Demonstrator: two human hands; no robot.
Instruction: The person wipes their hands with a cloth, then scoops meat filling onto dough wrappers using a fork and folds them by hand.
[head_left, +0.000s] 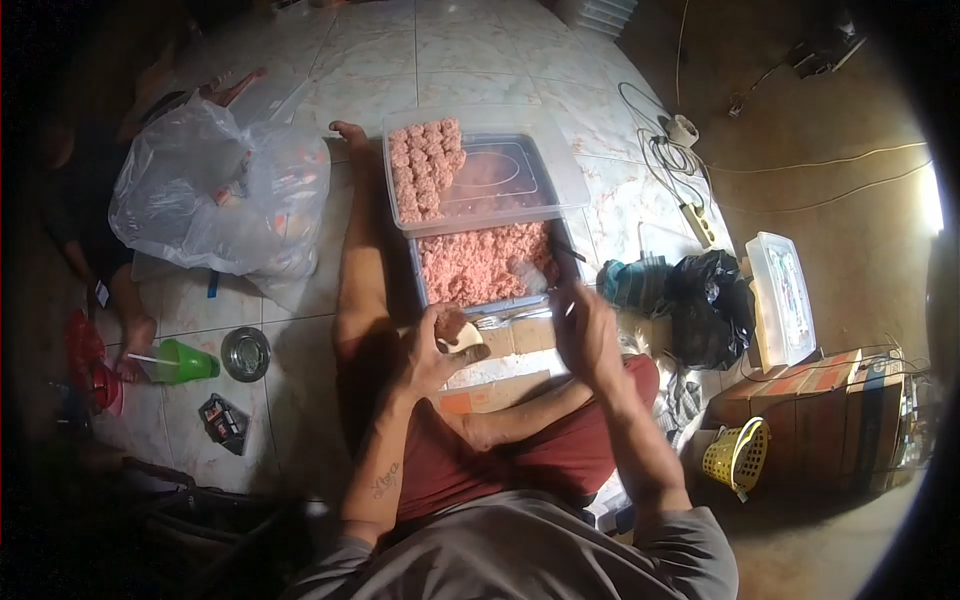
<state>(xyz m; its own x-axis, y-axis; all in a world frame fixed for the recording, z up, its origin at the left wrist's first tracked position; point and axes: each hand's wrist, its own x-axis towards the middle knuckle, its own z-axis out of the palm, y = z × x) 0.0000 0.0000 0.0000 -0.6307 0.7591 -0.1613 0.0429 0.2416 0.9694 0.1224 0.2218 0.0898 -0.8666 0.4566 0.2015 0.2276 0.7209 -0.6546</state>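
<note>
Plainly, the two hands are apart, one on each side of the near edge of the tub [419, 280]. The left hand [425, 352] is curled part-way, thumb and fingers bent round a pale piece [460, 338], which it holds just short of the tub. The right hand [592, 335] is near the tub's near right corner, its fingers bent inward and blurred; a thin dark tool [571, 253] shows just beyond them, but I cannot tell whether they grip it.

Pink mix [470, 265] fills the visible near part of the tub, with a blurred, pale patch at its right. Over the far part sits a clear tray [500, 210], with pink lumps [424, 165] packed in rows along its left side. The tub is on the tiled floor [365, 65], between the person's legs. A plastic bag [180, 205] stands well to the left.
</note>
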